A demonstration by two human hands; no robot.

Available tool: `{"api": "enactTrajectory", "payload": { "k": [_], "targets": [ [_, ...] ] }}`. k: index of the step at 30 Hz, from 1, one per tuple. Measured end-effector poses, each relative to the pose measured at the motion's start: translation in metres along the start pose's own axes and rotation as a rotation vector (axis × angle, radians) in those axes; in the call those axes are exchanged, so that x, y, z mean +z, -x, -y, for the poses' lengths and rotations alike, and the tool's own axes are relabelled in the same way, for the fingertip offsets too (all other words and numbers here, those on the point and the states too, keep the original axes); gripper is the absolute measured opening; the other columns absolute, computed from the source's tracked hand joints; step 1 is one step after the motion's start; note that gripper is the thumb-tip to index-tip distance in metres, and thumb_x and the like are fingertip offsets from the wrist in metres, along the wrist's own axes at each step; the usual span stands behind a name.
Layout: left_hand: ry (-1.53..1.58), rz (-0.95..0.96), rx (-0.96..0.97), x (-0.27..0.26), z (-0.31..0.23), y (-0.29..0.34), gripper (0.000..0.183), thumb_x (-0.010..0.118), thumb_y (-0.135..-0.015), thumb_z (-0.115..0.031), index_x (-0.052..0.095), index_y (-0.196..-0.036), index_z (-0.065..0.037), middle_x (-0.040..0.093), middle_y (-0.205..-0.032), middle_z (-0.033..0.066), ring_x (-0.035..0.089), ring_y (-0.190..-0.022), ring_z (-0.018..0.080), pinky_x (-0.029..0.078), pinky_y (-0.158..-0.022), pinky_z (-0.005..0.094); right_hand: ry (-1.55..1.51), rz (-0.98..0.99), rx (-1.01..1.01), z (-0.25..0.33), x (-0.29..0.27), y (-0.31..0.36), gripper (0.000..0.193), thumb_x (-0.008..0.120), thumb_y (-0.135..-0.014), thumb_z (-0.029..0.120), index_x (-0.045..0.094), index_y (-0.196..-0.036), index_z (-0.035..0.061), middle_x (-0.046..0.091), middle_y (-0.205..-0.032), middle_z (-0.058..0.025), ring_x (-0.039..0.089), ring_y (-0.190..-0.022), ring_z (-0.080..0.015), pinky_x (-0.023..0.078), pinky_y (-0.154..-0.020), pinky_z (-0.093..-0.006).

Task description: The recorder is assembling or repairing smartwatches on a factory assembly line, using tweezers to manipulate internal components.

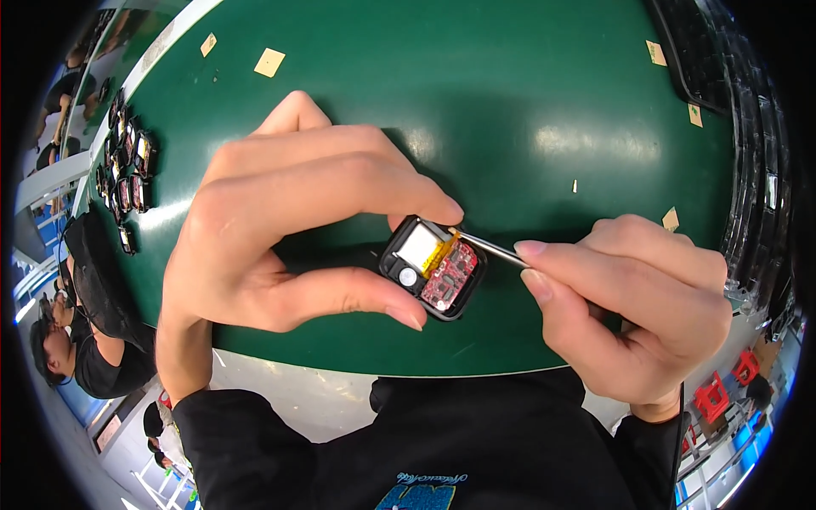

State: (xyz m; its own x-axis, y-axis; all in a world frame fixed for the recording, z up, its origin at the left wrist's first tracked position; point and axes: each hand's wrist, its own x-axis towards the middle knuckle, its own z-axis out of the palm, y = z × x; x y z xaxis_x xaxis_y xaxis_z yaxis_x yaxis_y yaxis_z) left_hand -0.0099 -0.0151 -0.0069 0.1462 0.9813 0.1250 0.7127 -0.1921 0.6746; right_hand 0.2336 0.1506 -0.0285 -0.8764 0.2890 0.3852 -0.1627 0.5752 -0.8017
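With twelve taken as the top of the view, the small black case [481, 270] sat between the two hands, clamped by its edges in the left hand [276, 191]: index fingertip at its twelve, thumb at its seven, the palm off toward ten. Its open face showed a silver cell [419, 246] on the ten o'clock side and a red circuit board [450, 280] on the four o'clock side, with a yellow strip [439, 254] running between them from one to seven. From between three and four came the right hand [642, 302], thumb and forefinger pinched together on a slim metal tool [500, 250] whose shaft pointed toward ten, nearly square across the strip's line. Everything turned on that tip, which reached the strip's one o'clock end, right beside the left index fingertip; whether it touched strip or rim was too small to tell. Nearer to the case was the left hand, while the right met it only through the tool. Beyond, toward ten on the green table [493, 76], lay a cluster of similar units [126, 194].
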Motion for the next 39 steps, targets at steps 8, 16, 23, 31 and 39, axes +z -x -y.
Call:
{"api": "enactTrajectory", "payload": {
  "k": [8, 16, 23, 31, 39],
  "targets": [
    [0.014, -0.009, -0.013, 0.002, -0.002, -0.001, 0.069, 0.093, -0.069, -0.059, 0.082, -0.105, 0.0, 0.084, -0.095, 0.0092, 0.075, -0.08, 0.0219, 0.039, -0.077, 0.0344, 0.018, 0.008, -0.004, -0.001, 0.0, 0.001, 0.027, 0.079, -0.074, -0.014, 0.082, -0.1, -0.0066, 0.069, -0.07, -0.0085, 0.059, -0.053, -0.0132, 0.039, -0.046, -0.0249],
    [-0.026, -0.015, -0.023, 0.004, -0.005, -0.001, 0.067, 0.092, -0.069, -0.059, 0.083, -0.104, -0.002, 0.082, -0.092, 0.0071, 0.072, -0.077, 0.0204, 0.038, -0.075, 0.0344, 0.033, -0.026, -0.026, -0.002, 0.005, 0.004, 0.027, 0.078, -0.075, -0.013, 0.083, -0.101, -0.0074, 0.067, -0.068, -0.008, 0.058, -0.051, -0.013, 0.038, -0.045, -0.0252],
    [-0.078, -0.016, 0.056, 0.005, -0.004, 0.002, 0.061, 0.091, -0.072, -0.057, 0.083, -0.103, -0.005, 0.08, -0.088, 0.0042, 0.068, -0.073, 0.0182, 0.037, -0.073, 0.0337, 0.055, -0.021, -0.009, 0.002, 0.007, 0.004, 0.029, 0.078, -0.072, -0.013, 0.084, -0.1, -0.0065, 0.067, -0.067, -0.0063, 0.056, -0.049, -0.011, 0.037, -0.044, -0.025],
    [-0.056, -0.03, 0.017, 0.003, -0.004, -0.001, 0.06, 0.098, -0.068, -0.05, 0.083, -0.107, -0.006, 0.082, -0.093, 0.0035, 0.07, -0.076, 0.0183, 0.039, -0.076, 0.0334, 0.099, -0.05, 0.017, 0.007, -0.003, 0.002, 0.025, 0.079, -0.073, -0.012, 0.084, -0.096, -0.0048, 0.065, -0.065, -0.0044, 0.055, -0.048, -0.0084, 0.037, -0.044, -0.0246],
    [-0.162, -0.154, 0.043, 0.011, -0.015, -0.008, 0.052, 0.102, -0.071, -0.025, 0.082, -0.116, -0.007, 0.067, -0.076, -0.0015, 0.065, -0.07, 0.0169, 0.041, -0.07, 0.0341, -0.103, -0.213, 0.127, 0.02, -0.027, 0.034, 0.019, 0.084, -0.082, -0.007, 0.086, -0.1, -0.0015, 0.072, -0.07, -0.005, 0.057, -0.05, -0.0063, 0.041, -0.044, -0.0239]
  ]
}}
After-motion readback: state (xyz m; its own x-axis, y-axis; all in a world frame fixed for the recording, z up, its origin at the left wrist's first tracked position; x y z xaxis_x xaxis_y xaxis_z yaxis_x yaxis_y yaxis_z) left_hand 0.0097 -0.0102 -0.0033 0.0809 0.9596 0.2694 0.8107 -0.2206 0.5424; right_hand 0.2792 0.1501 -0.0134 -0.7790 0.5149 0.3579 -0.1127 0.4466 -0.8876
